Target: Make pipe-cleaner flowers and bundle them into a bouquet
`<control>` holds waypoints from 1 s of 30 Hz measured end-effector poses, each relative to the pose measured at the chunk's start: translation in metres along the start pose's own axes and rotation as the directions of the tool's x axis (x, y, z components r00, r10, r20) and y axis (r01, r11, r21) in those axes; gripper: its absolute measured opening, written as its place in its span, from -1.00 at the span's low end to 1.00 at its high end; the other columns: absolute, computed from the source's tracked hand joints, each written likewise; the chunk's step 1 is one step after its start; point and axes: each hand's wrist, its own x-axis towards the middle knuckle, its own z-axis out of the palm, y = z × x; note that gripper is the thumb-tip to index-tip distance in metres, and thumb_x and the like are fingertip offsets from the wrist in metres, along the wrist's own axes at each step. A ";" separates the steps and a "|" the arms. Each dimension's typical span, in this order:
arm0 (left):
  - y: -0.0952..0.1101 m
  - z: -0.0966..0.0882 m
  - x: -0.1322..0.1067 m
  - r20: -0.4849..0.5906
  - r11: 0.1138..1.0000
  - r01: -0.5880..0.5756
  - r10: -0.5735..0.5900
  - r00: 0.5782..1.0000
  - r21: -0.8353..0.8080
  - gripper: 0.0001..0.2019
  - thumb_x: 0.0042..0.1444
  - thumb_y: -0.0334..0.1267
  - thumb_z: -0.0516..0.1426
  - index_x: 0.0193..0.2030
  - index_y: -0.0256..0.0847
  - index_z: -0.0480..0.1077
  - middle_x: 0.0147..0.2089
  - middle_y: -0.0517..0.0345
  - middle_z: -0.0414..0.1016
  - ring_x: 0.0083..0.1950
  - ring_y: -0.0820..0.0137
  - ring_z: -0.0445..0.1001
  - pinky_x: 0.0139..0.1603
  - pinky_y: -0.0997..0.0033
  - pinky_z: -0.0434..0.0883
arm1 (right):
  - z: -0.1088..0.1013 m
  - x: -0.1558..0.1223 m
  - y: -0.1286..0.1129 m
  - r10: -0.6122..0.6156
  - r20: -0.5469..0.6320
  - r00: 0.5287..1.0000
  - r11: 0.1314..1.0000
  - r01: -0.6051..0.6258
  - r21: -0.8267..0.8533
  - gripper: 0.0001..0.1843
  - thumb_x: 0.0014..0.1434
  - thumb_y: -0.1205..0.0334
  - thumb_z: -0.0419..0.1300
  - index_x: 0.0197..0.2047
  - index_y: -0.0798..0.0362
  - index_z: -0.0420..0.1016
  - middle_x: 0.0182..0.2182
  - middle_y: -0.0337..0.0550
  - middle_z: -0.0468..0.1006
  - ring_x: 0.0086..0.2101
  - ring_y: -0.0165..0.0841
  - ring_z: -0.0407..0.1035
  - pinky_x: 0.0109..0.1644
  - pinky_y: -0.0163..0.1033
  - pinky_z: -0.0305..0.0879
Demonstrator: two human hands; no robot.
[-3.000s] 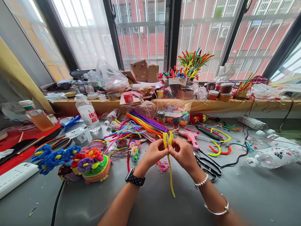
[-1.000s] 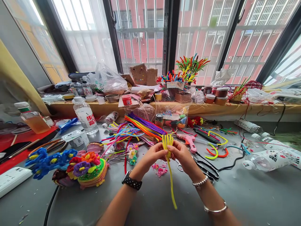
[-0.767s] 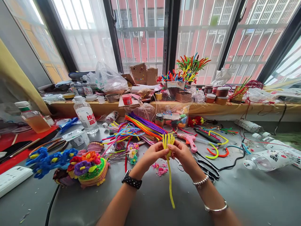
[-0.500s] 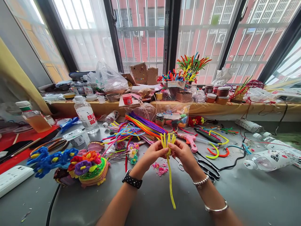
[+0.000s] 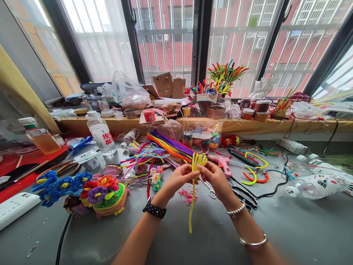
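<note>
A bundle of yellow pipe cleaners is pinched between both hands over the middle of the table. Its looped ends stand up above the fingers, and one long tail hangs down below them. My left hand closes on the bundle from the left, thumb across its front. From the other side my right hand grips it with fingertips and thumb. Just behind the hands lies a pile of purple, orange and yellow pipe cleaners. Scissors lie partly hidden beside my right hand.
Finished pipe-cleaner flowers stand at the left. A pink glue gun and black-handled scissors lie to the right, near plastic bottles. An upright bottle is at the back left. Pink scraps lie below the hands.
The loops of the yellow bundle have shifted slightly right and tilted, while its hanging tail has swung left. Both hands keep hold of it.
</note>
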 end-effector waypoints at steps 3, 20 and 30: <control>0.000 0.000 0.000 -0.015 0.997 -0.004 0.006 1.000 0.079 -0.72 -0.18 -0.13 0.17 -0.42 -0.35 0.36 -0.52 0.18 0.36 -0.49 0.50 0.32 -0.40 0.48 0.27 | -0.002 0.001 0.001 -0.017 -0.001 1.000 0.999 0.017 -0.035 -0.75 -0.10 0.08 0.19 -0.48 0.11 0.34 -0.61 -0.32 0.26 -0.63 -0.54 0.06 -0.58 -0.38 0.00; 0.003 -0.008 -0.004 0.053 0.984 0.179 -0.177 0.983 -0.021 -0.76 -0.20 -0.18 0.19 -0.47 -0.35 0.39 -0.60 0.21 0.35 -0.58 0.58 0.29 -0.49 0.56 0.22 | -0.010 0.004 -0.002 0.069 -0.053 0.996 0.952 -0.050 0.303 -0.79 -0.17 0.14 0.27 -0.54 0.09 0.37 -0.69 -0.37 0.26 -0.66 -0.58 0.08 -0.58 -0.42 0.03; 0.001 -0.009 -0.004 0.115 0.979 0.182 -0.172 0.978 -0.088 -0.80 -0.15 -0.21 0.17 -0.47 -0.36 0.39 -0.61 0.22 0.35 -0.62 0.62 0.27 -0.53 0.59 0.20 | -0.016 0.003 -0.002 0.175 0.065 0.982 0.841 -0.183 0.509 -0.84 -0.22 0.24 0.31 -0.49 0.08 0.48 -0.63 -0.32 0.37 -0.62 -0.62 0.16 -0.57 -0.50 0.10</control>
